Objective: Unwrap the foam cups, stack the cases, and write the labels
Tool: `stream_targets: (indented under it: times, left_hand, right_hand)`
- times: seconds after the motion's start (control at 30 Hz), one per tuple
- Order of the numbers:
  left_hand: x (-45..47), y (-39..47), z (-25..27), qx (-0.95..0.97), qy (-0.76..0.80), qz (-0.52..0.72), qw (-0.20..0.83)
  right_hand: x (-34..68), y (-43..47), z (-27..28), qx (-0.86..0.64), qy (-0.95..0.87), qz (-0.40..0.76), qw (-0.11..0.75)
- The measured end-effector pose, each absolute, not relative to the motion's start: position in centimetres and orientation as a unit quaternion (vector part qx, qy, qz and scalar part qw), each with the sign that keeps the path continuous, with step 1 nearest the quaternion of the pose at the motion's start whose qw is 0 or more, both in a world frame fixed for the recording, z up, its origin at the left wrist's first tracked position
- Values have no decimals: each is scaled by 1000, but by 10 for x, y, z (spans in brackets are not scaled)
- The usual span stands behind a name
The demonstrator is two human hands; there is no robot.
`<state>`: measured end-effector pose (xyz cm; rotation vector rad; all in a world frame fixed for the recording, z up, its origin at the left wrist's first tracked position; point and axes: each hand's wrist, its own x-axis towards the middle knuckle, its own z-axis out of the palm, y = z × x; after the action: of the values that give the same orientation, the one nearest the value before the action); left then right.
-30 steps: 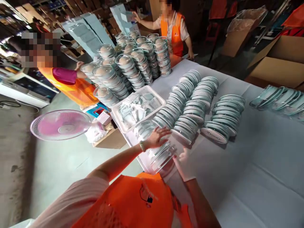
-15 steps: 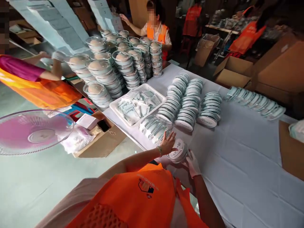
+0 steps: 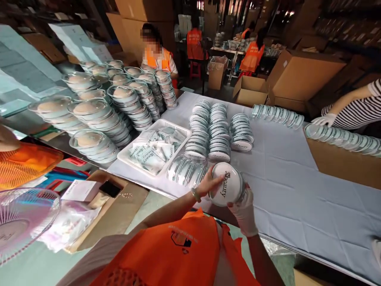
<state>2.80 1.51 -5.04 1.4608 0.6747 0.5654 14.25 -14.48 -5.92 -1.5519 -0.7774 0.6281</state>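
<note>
1. Left of the hands, a white perforated basket (image 3: 137,167) of printed sachets (image 3: 151,153) sits near the edge of the cloth-covered table (image 3: 276,186). Just beside it, a row of clear-covered containers (image 3: 186,171) stands on edge.
2. The bare left hand (image 3: 208,185), a bracelet at its wrist, reaches in from the left and grips the left rim of a round container, one digit lying over its face.
3. That round container (image 3: 228,182) is between the hands, close to the table's near edge. Its white disc faces the camera, dark "beauty" lettering runs downward, and glossy clear rims show around it; how many are layered behind is unclear.
4. The white-gloved right hand (image 3: 244,209) grips the lower right side, fingers bent behind the rim.
5. Half a second ago the left fingers were spread and the disc was partly covered; now the disc shows more fully. At far right, a co-worker's gloved hand (image 3: 326,120) has come into view.
</note>
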Motion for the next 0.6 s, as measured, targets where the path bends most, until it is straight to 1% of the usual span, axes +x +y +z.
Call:
stream_targets:
  times: [0.07, 0.13, 0.17, 0.3, 0.37, 0.4, 0.47, 0.5, 0.6]
  left_hand:
    - [26, 15, -36, 562, 265, 201, 757]
    - [23, 17, -25, 524, 232, 174, 801]
    - [22, 18, -21, 506, 212, 166, 820]
    - [15, 22, -5, 509, 172, 128, 834]
    - [12, 26, 3, 526, 180, 107, 824]
    - [11, 27, 5, 530, 190, 99, 820]
    - [11, 31, 7, 529, 216, 94, 815]
    - [13, 33, 6, 525, 233, 99, 813]
    - [21, 41, -2, 511, 281, 137, 801]
  right_hand:
    - [154, -153, -27, -660, -351, 270, 608]
    - [171, -151, 2, -674, -369, 261, 584]
    - [180, -148, 15, -677, -377, 278, 568]
    - [205, -129, 46, -640, -359, 466, 495]
    - [212, -121, 52, -632, -360, 509, 460]
    - [214, -117, 54, -631, -380, 509, 446]
    - [217, -111, 56, -641, -452, 456, 421]
    - [217, -108, 57, -656, -497, 396, 406]
    - [208, -105, 58, -705, -618, 129, 323]
